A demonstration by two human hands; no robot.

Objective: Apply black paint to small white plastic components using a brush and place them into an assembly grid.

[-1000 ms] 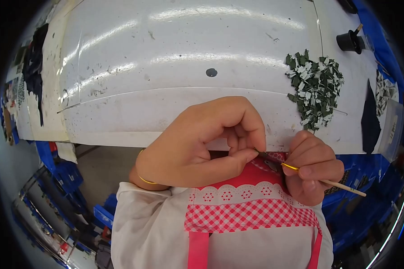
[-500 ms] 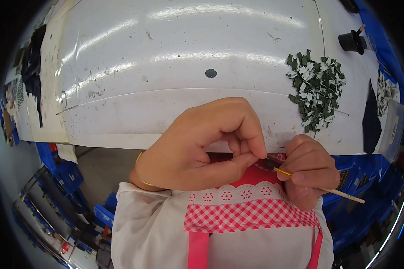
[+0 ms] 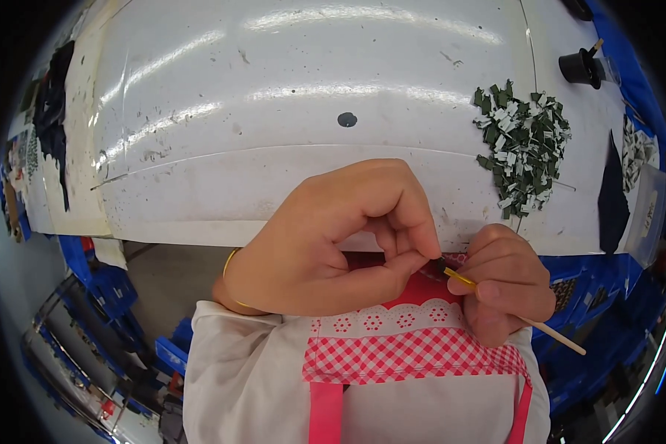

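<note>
My left hand (image 3: 348, 240) is closed in a pinch, thumb against forefinger, in front of my chest. A small dark piece (image 3: 438, 263) sits at those fingertips, mostly hidden by them. My right hand (image 3: 499, 285) grips a thin paintbrush (image 3: 555, 335) with a pale wooden handle and a yellow metal collar. Its collar end points left at the dark piece and appears to meet it; the exact contact is too small to tell. To the right on the table lies a heap of small dark green and white clip-like pieces (image 3: 522, 144).
A black cup (image 3: 579, 69) with a stick in it stands at the far right. Dark cloth (image 3: 613, 200) and a clear plastic box (image 3: 647, 211) lie along the right edge. A dark round spot (image 3: 347, 120) marks the white table (image 3: 288, 181). Blue bins (image 3: 111, 285) stand below.
The brush has tilted, its handle end swinging down and slightly left. My right hand has shifted a little left. My left hand has barely moved.
</note>
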